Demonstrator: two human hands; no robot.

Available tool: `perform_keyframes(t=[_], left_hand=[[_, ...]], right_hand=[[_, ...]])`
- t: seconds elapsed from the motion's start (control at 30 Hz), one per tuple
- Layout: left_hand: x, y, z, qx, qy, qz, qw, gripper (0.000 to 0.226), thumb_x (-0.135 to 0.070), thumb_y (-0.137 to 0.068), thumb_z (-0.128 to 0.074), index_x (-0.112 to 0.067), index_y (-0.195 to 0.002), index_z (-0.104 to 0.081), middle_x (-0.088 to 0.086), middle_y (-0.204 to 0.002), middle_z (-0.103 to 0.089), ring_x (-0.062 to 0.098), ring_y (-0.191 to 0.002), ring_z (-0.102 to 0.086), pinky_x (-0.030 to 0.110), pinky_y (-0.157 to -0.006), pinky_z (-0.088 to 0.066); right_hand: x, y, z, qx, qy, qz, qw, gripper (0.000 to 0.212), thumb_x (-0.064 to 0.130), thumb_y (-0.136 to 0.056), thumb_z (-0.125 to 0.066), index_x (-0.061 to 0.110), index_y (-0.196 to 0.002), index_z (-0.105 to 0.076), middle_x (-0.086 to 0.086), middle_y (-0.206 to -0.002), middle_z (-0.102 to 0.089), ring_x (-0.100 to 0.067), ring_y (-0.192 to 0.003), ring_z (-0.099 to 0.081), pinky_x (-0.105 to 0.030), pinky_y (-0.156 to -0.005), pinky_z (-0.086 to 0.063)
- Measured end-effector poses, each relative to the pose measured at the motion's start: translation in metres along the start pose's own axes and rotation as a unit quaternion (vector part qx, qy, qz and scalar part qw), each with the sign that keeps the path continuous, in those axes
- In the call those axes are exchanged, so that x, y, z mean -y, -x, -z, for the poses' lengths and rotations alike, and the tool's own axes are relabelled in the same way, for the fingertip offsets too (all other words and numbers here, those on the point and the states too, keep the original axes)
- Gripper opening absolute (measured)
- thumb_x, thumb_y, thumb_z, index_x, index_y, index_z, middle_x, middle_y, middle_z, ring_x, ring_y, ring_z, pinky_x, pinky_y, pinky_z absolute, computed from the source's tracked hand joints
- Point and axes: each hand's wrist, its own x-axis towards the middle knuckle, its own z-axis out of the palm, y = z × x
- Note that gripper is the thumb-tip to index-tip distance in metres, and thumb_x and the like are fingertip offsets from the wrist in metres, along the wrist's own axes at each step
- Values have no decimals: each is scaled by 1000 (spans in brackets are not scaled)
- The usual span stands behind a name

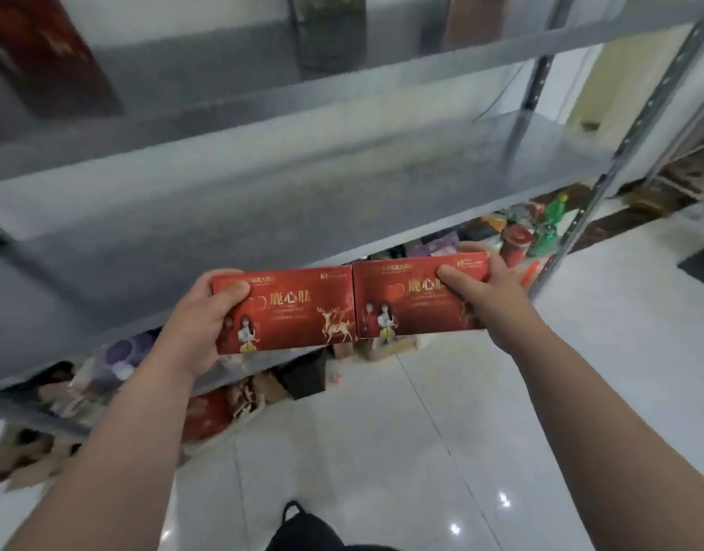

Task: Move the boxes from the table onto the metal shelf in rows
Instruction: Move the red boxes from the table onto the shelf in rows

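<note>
Two red boxes with gold deer and Chinese lettering are held side by side, edges touching, in front of the metal shelf (263,200). My left hand (207,316) grips the left red box (290,308) at its left end, thumb on top. My right hand (485,292) grips the right red box (410,300) at its right end, thumb on the face. Both boxes hover just before the front edge of the bare grey shelf board. The table is out of view.
The shelf's upright post (620,153) stands at the right. Dark boxes (52,53) sit on the board above. Below the shelf lie bags, cartons and a green bottle (549,228). White glossy floor tiles (421,451) spread in front.
</note>
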Motion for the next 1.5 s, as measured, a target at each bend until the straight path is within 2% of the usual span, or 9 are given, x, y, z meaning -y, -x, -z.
perform_keyframes(t=[0.3,0.47,0.67,0.9,1.0,1.07,1.23,1.37,1.5], left_hand=[[-159,-20,64,-117,58,-190,973,26,-2,-96,-51,-27,-101,-58,4,-80,-65,14,-55,-63,28,-45,-54],[-213,-61,110,-138,49,-248,957,28,-5,-95,-57,-32,-97,-64,6,-79,-64,18,-61,-60,32,-54,-55],[-252,-131,159,-174,25,-275,945,32,-3,-91,-66,-31,-105,-66,2,-105,-71,20,-91,-70,34,-72,-56],[-273,-189,192,-250,-217,-264,906,33,-10,-94,-63,-23,-122,-53,-1,-110,-61,4,-85,-57,20,-63,-40],[-283,-211,207,-244,-281,-240,897,37,-9,-95,-58,-21,-128,-48,4,-120,-57,15,-96,-59,25,-72,-45],[-287,-222,215,-260,-382,-250,851,39,-10,-92,-60,-20,-129,-49,8,-129,-52,23,-113,-54,35,-91,-48],[-292,-245,210,-269,-676,-325,604,63,-41,-80,-71,-30,-137,-46,2,-137,-47,29,-130,-41,61,-115,-20],[-297,-267,204,-263,-737,-285,554,74,-39,-81,-72,-27,-143,-34,6,-141,-44,31,-130,-44,60,-115,-25],[-298,-281,209,-275,-735,-263,562,74,-30,-85,-70,-23,-146,-29,9,-147,-40,31,-136,-41,61,-117,-23]], right_hand=[[182,-106,-107,94,11,185,978,50,34,-84,-79,34,-128,-56,-1,-110,-68,-4,-73,-73,-25,-58,-59],[246,-147,-165,103,19,239,965,46,46,-78,-83,47,-116,-58,4,-108,-71,-21,-90,-75,-46,-77,-63],[277,-185,-236,93,42,279,955,41,36,-84,-80,39,-112,-50,4,-93,-68,-7,-62,-65,-22,-52,-53],[289,-229,-306,94,138,310,936,48,30,-84,-82,30,-114,-44,8,-98,-61,-17,-82,-68,-37,-63,-63],[293,-255,-326,99,201,334,916,45,31,-81,-84,33,-109,-48,4,-98,-64,-17,-82,-69,-37,-64,-62],[297,-275,-336,95,258,369,888,44,31,-78,-86,33,-107,-53,2,-104,-61,-17,-87,-65,-26,-62,-54],[310,-315,-368,81,441,476,757,56,30,-80,-82,30,-129,-54,-1,-122,-52,-23,-111,-54,-35,-91,-50],[318,-335,-398,63,506,495,703,59,29,-84,-76,25,-136,-48,-7,-124,-52,-30,-116,-51,-45,-93,-52],[323,-352,-421,59,512,487,705,51,23,-87,-71,21,-131,-48,-8,-122,-53,-29,-116,-50,-43,-87,-53]])
